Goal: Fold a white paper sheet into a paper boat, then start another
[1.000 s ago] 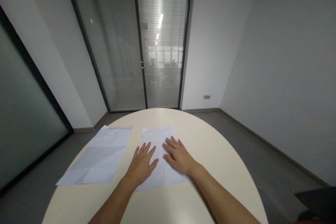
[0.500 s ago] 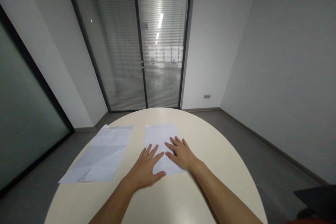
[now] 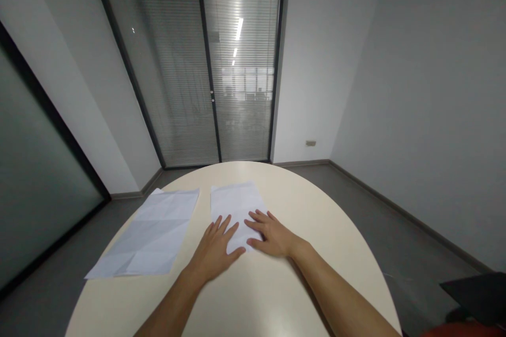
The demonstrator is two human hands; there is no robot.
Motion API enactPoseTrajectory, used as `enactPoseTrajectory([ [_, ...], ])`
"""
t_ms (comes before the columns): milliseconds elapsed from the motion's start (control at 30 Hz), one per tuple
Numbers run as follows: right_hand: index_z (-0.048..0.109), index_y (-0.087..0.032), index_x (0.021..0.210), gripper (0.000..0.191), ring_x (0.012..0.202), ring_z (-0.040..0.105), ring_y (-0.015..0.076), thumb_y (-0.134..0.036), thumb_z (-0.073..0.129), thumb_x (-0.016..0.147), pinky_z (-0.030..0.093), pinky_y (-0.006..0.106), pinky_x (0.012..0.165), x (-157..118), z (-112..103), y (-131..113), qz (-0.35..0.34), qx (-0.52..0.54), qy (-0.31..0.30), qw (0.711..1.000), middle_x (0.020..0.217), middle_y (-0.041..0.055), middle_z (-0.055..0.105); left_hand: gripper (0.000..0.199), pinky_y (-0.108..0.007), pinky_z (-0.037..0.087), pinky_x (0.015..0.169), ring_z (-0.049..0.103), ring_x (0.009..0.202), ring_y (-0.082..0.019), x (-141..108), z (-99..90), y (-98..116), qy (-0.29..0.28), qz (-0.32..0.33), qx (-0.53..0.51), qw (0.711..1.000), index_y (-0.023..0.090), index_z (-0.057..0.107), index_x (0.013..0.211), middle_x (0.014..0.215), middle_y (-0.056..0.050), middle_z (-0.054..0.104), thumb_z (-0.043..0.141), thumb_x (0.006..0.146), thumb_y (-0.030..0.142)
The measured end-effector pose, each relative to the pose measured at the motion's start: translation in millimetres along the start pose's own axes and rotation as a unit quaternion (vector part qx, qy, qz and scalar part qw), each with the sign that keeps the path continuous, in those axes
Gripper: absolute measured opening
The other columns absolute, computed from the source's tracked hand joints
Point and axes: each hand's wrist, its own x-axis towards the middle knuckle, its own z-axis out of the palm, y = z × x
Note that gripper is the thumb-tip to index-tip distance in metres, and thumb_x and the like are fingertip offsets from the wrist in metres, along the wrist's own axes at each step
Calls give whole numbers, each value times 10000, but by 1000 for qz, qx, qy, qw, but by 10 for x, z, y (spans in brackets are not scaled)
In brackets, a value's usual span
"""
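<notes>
A white sheet of paper [image 3: 233, 197] lies flat near the middle of the table, and both hands rest over its near part. My left hand [image 3: 215, 247] is open, palm down, with its fingers spread on the sheet's left side. On the right side, my right hand [image 3: 272, 234] is likewise open and palm down, its fingers reaching onto the paper. The sheet's near corners are partly covered by the hands. To the left lie other white sheets [image 3: 158, 231], overlapping and marked with fold creases.
The round cream table [image 3: 253, 305] fills the lower middle. Beyond it stand glass panels with blinds [image 3: 177, 89] in dark frames. A white wall [image 3: 415, 116] rises on the right. At the lower right is a dark flat object [image 3: 474, 295] beside something red.
The sheet under my hands has slid a little left and away from me. Both hands remain spread on it, and the left has shifted slightly left. The view has turned slightly.
</notes>
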Motion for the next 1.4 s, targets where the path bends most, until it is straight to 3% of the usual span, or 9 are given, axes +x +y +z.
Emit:
enactPoseTrajectory([
  [167, 315, -273, 1587, 922, 1549, 73, 370, -772, 538, 845, 42, 612, 1226, 2, -7, -14, 16, -2, -38, 999, 1672, 129, 159, 664, -577, 238, 1221, 222, 1530, -361, 6, -42, -44, 0, 14, -8, 1000, 271, 446, 1526, 1643, -96, 311, 490, 959, 612],
  [400, 261, -294, 1599, 931, 1551, 18, 370, -750, 557, 843, -38, 629, 1212, -2, 9, -49, 32, -20, -47, 998, 1677, 122, 121, 713, -616, 196, 1217, 119, 1543, -379, -18, -91, -62, -38, 39, -14, 998, 327, 389, 1550, 1671, -89, 214, 523, 929, 650],
  [733, 265, -234, 1602, 939, 1555, 83, 328, -722, 562, 856, 47, 550, 1244, -7, 9, -43, -5, -10, -45, 999, 1671, 150, 119, 730, -616, 203, 1214, 101, 1540, -397, -10, -87, -63, -37, 32, -15, 999, 302, 382, 1557, 1671, -109, 202, 500, 936, 667],
  [967, 241, -280, 1609, 890, 1560, 60, 326, -750, 476, 890, 26, 552, 1244, 3, 83, -90, 14, -14, -40, 999, 1686, 99, 113, 707, -602, 174, 1228, 70, 1549, -363, -33, -31, -91, -24, 56, -9, 998, 315, 301, 1586, 1680, -99, 149, 430, 977, 650],
  [1033, 270, -282, 1604, 780, 1557, 99, 325, -694, 397, 954, 50, 553, 1239, 16, 95, -141, 27, -23, -22, 999, 1686, 91, 166, 664, -593, 162, 1234, 79, 1553, -342, -40, -47, -83, -29, 54, -5, 998, 315, 289, 1590, 1681, -90, 146, 403, 1002, 604],
  [1100, 385, -256, 1561, 637, 1516, 241, 326, -576, 345, 1012, 150, 540, 1216, 38, 82, -195, 31, -38, 12, 999, 1638, 119, 319, 617, -586, 169, 1236, 90, 1555, -328, -47, -91, -70, -40, 52, -9, 998, 313, 307, 1584, 1682, -79, 163, 405, 1017, 535],
  [1200, 646, -195, 1304, 438, 1252, 536, 288, -417, 405, 1012, 355, 460, 1091, 83, 51, -225, 16, -56, 72, 996, 1305, 143, 634, 582, -571, 190, 1239, 156, 1551, -310, -59, -189, -45, -65, 79, -28, 994, 336, 393, 1546, 1669, -50, 245, 494, 983, 444],
  [1267, 684, -172, 1156, 341, 1120, 588, 263, -349, 442, 992, 407, 427, 1028, 110, 64, -196, 5, -50, 100, 994, 1143, 126, 679, 554, -552, 224, 1237, 240, 1534, -297, -67, -247, -17, -65, 108, -50, 991, 346, 496, 1483, 1639, -40, 336, 565, 935, 386],
  [1400, 576, -176, 1338, 401, 1270, 537, 245, -276, 376, 1006, 365, 429, 1117, 140, 179, -84, -43, -11, 106, 993, 1365, 123, 613, 393, -482, 328, 1213, 403, 1462, -283, -75, -286, 59, -49, 146, -97, 983, 287, 697, 1252, 1535, -58, 504, 616, 869, 322],
])
